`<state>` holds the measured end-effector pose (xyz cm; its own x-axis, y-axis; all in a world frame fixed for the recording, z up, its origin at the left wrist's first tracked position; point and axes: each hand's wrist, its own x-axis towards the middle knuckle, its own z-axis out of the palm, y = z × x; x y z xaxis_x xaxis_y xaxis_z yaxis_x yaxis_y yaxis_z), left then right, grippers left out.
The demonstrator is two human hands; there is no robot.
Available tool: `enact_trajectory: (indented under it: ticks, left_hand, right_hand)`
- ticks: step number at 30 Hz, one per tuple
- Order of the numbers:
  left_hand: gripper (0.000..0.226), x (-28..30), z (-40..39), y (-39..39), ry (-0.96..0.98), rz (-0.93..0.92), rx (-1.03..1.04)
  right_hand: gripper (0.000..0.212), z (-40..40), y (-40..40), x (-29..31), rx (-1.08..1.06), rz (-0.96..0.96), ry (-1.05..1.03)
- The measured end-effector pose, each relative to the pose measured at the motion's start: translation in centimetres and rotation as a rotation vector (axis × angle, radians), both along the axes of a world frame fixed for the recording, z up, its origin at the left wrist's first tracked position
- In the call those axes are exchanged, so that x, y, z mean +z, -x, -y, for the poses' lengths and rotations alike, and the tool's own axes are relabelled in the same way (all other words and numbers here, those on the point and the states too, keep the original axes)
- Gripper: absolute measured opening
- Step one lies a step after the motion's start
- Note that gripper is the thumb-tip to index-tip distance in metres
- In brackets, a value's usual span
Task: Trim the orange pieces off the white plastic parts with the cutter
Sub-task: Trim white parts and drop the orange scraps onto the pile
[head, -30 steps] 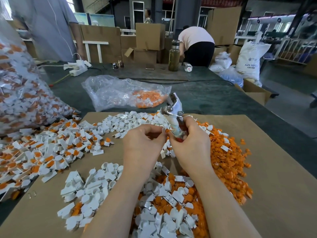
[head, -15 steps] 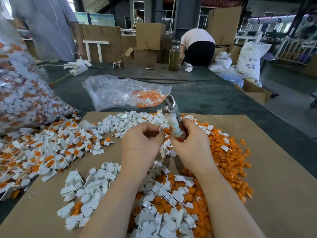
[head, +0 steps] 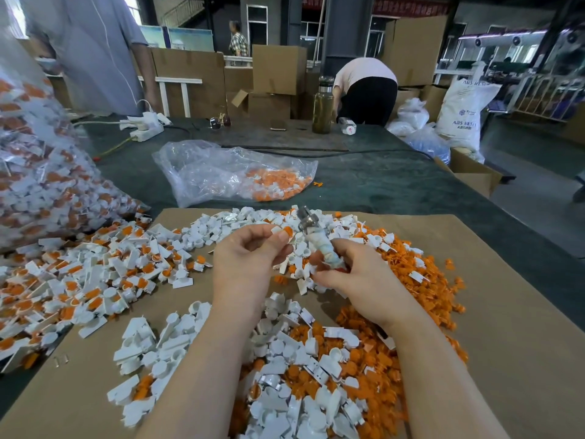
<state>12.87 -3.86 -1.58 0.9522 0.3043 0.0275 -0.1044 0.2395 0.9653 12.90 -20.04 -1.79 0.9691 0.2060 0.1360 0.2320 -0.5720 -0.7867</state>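
Observation:
My left hand point(head: 250, 258) pinches a small white plastic part with an orange piece point(head: 282, 231) between thumb and fingertips. My right hand point(head: 354, 277) grips the taped handles of the cutter point(head: 319, 242), whose metal jaws point(head: 306, 218) point up and away, just right of the held part. The jaws sit beside the part, not around it. Untrimmed white-and-orange parts point(head: 79, 274) lie heaped at the left. Trimmed white parts point(head: 152, 343) lie near my left forearm. Cut orange pieces point(head: 411, 280) pile up at the right.
Brown cardboard point(head: 506, 327) covers the near table. A clear bag of orange pieces point(head: 234, 175) lies beyond it on the dark tabletop point(head: 380, 185). A big bag of untrimmed parts point(head: 38, 172) stands at the left. A bottle point(head: 323, 106) and people stand at the far edge.
The cutter has tilted down and lower, its jaws drawn off the part. My left hand has moved slightly left, now showing the white-and-orange part at its fingertips.

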Motion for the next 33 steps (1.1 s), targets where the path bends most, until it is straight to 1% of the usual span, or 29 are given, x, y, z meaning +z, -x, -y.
enact_trajectory:
  ticks: [2, 7, 12, 19, 28, 30, 33]
  left_hand:
    - [0.007, 0.0, -0.1, -0.1, 0.015, 0.019, 0.0]
    - [0.006, -0.2, -0.3, -0.2, 0.004, 0.056, -0.016]
    - [0.006, -0.2, -0.4, -0.3, -0.015, 0.065, -0.026]
    - [0.006, -0.3, -0.5, -0.3, -0.045, 0.081, -0.036]
    - [0.008, -0.4, -0.4, -0.5, -0.028, 0.086, -0.036]
    - [0.007, -0.4, -0.5, -0.5, -0.013, 0.077, -0.047]
    - [0.006, -0.3, -0.9, -0.4, 0.095, 0.032, -0.074]
  right_hand:
    - [0.016, 0.0, 0.1, 0.2, 0.025, -0.03, 0.04]
    - [0.01, 0.2, 0.1, 0.4, 0.074, -0.048, 0.038]
    - [0.01, -0.1, 0.3, 0.4, 0.106, -0.072, 0.069]
    - [0.014, -0.2, 0.4, 0.3, 0.126, -0.092, 0.068]
    - [0.026, -0.4, 0.1, 0.0, 0.105, -0.043, 0.123]
    - [0.024, -0.4, 0.0, -0.2, 0.098, -0.037, 0.137]
    - [0.009, -0.7, -0.1, -0.5, 0.072, 0.039, 0.203]
